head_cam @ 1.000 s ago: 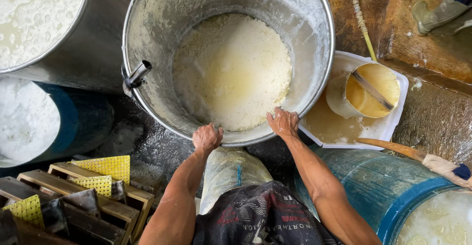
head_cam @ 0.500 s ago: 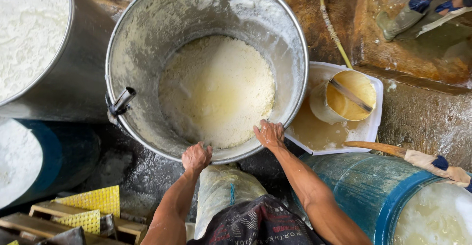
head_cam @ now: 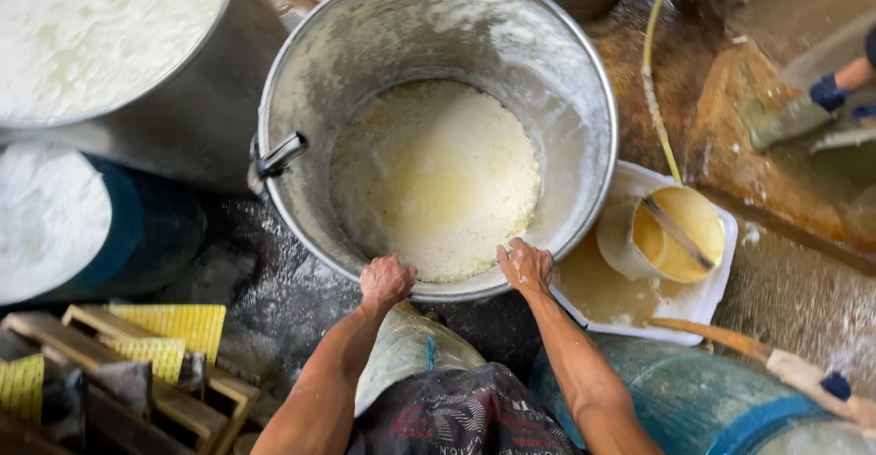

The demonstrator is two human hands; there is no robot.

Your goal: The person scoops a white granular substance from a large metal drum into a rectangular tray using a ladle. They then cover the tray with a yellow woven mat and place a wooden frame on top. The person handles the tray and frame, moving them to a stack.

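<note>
Both hands, the left hand point(head_cam: 386, 282) and right hand point(head_cam: 526, 266), are closed over the near rim of the big steel pot point(head_cam: 301, 99) of pale curd on the wet floor, likely heavy, slick, best gripped at its rim or side handle point(head_cam: 278, 156).

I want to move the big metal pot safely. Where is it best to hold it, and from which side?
Probably by the near rim of the big metal pot, from the person's side, where the left hand and right hand grip it. The side handle is a second grip. The pot is wide, with pale curd low inside.
</note>
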